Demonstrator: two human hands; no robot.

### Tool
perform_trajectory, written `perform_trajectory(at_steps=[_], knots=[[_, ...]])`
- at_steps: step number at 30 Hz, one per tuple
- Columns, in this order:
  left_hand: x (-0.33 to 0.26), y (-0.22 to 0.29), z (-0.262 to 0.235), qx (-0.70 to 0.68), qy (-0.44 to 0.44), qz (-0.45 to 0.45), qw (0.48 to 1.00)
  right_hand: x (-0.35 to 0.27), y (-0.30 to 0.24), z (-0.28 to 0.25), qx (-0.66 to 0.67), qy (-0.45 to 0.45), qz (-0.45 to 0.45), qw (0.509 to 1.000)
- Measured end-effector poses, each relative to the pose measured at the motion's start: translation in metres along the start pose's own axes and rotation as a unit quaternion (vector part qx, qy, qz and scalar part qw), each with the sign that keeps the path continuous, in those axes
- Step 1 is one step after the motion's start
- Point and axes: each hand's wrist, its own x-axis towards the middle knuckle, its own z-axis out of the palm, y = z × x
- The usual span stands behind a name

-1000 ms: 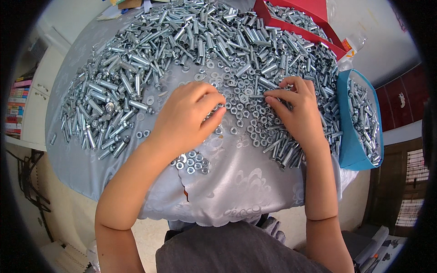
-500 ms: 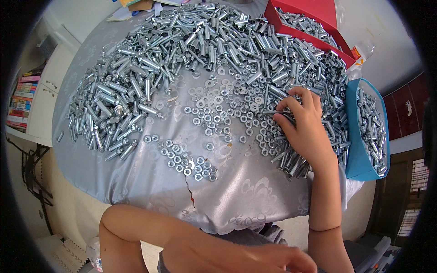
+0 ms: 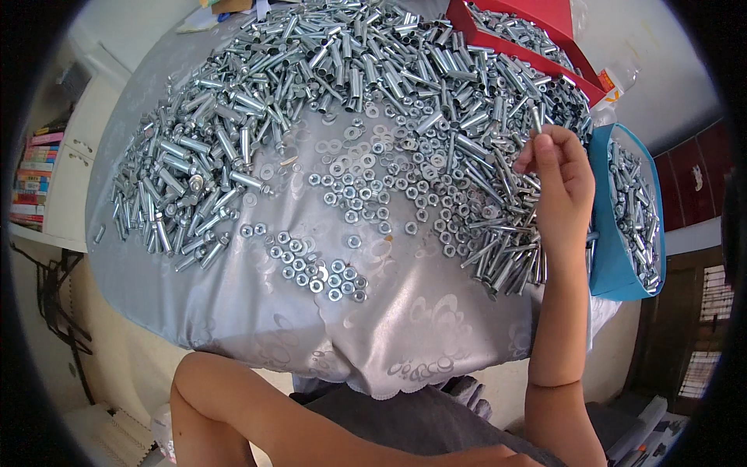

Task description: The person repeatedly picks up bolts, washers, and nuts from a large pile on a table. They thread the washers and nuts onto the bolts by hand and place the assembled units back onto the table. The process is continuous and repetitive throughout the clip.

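Note:
My right hand (image 3: 562, 167) is raised over the right side of the heap, thumb and fingers pinched on a slim silver bolt (image 3: 537, 118) that points up and away. Beneath and beside that hand lie loose bolts (image 3: 506, 261) in a pile and many metal sleeves (image 3: 467, 148). Hex nuts (image 3: 358, 194) and flat washers (image 3: 366, 159) are scattered in the middle of the table. Low in the picture, my left forearm crosses my lap; only the back of my left hand (image 3: 498, 454) shows at the lower edge, its fingers out of sight.
A blue box (image 3: 599, 226) of metal parts stands at the right edge, near my right forearm. Behind it is a red box (image 3: 520, 50) of similar parts. Assembled sleeve anchors (image 3: 183, 167) heap at the left on the grey tablecloth (image 3: 412, 327).
My right hand has lifted from the pile and moved right and away, with a bolt in its fingers. My left hand has dropped lower, mostly out of the picture. The view has shifted slightly.

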Motion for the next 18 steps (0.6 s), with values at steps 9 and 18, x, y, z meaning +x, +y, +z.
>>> perform_trajectory(at_steps=[9,18], knots=[[-0.016,0.046,-0.09,0.687,0.317,-0.089,0.648,0.007,0.004,-0.018,0.413,-0.017,0.221,0.883],[-0.003,0.068,-0.192,0.9,0.306,-0.201,0.237,0.002,0.0,-0.005,0.346,-0.046,0.237,0.907]])
